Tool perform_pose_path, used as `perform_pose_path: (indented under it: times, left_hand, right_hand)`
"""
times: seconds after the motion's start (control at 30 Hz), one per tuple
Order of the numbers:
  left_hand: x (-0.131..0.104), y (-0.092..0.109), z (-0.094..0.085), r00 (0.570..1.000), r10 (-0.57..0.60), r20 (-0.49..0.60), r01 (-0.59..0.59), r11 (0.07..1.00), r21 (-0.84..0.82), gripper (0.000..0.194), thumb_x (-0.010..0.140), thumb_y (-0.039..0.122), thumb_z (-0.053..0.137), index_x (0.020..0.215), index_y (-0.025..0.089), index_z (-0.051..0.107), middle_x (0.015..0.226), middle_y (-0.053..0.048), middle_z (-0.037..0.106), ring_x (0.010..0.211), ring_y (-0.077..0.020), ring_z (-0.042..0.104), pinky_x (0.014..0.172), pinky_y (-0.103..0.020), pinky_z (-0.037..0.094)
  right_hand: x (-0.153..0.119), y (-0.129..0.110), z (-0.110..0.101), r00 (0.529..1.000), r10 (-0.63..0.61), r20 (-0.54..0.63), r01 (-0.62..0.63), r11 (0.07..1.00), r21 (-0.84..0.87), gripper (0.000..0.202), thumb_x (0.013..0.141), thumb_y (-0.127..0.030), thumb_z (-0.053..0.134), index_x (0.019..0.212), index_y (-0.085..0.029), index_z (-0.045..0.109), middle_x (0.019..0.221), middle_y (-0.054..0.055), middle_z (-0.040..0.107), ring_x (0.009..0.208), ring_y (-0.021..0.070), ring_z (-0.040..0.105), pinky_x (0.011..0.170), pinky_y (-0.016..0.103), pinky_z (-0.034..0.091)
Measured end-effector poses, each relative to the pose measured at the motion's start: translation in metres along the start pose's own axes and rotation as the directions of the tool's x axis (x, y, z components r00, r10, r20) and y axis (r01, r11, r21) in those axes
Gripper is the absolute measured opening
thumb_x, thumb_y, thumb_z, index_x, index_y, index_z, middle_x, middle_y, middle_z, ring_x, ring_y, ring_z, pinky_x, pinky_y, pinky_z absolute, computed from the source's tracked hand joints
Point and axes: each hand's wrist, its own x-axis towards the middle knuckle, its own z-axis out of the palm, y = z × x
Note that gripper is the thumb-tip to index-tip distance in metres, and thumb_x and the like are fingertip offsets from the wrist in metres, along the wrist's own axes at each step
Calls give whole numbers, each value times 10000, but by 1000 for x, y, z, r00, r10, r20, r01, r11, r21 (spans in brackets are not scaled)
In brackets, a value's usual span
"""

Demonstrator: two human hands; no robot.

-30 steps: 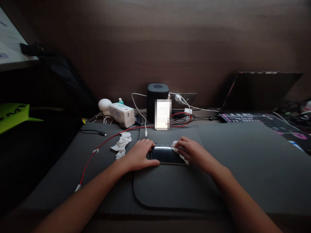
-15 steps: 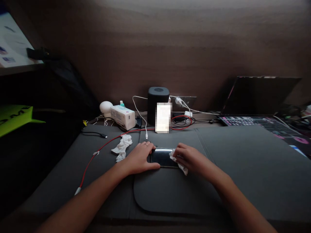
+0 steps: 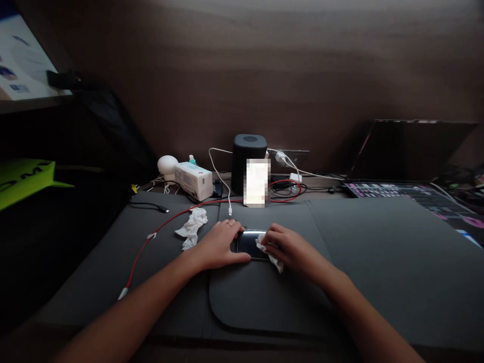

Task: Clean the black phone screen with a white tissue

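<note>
Grey mat point(image 3: 363, 242): phone point(image 3: 247, 243), crumpled tissue point(image 3: 193, 226) & red cable point(image 3: 140, 247) to L, spkr point(image 3: 239, 164) behind.

Left fingers point(image 3: 240, 257) grip a phone point(image 3: 247, 245); right fingers point(image 3: 275, 237) hold tissue point(image 3: 276, 262) on it.

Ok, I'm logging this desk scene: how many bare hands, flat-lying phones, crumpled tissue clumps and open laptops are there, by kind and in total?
Bare hands: 2, left hand and right hand
Flat-lying phone: 1
Crumpled tissue clumps: 2, held clump and loose clump
Open laptop: 1
Total: 6
</note>
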Motion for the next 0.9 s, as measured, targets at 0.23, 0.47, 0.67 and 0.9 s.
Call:
perform_pose_path:
  times: [0.23, 0.47, 0.67, 0.9]
  left_hand:
    - [0, -1, 0, 1000, 22, -9, -22, 1000, -11, 482, 752, 516, 742, 1067, 199, 561, 1035, -58, 618, 962, -259, 577, 860, -380, 454]
    - [1, 1, -1, 1000, 14, -6, -14, 1000, -3, 480, 748, 518, 746, 1055, 197, 563, 1033, -60, 619, 961, -261, 576, 853, -379, 451]
    - [1, 1, -2, 1000, 24, -2, -24, 1000, 2, 476, 751, 506, 750, 1059, 193, 565, 1024, -55, 614, 954, -257, 574, 846, -379, 453]
    - [1, 1, -2, 1000, 18, 3, -18, 1000, 0, 483, 747, 524, 749, 1044, 193, 560, 1033, -67, 615, 966, -264, 577, 857, -384, 456]
  right_hand:
    - [-5, 14, -16, 994, 111, -14, -112, 993, -35, 141, 925, -244, 543, 891, -189, 668, 916, 65, 601, 803, 188, 606, 721, 291, 467]
    - [-2, 5, -6, 998, 49, -28, -49, 999, -13, 175, 957, -283, 517, 925, -197, 666, 947, 68, 602, 812, 183, 603, 737, 291, 470]
    - [-3, 24, -7, 990, 80, -112, -94, 988, -125, 201, 976, -276, 472, 941, -182, 647, 951, 84, 590, 837, 207, 605, 765, 325, 477]
    - [5, -5, 12, 986, -124, -110, 114, 989, -90, 197, 959, -170, 480, 1005, -192, 671, 1010, 109, 635, 907, 221, 598, 814, 338, 496]
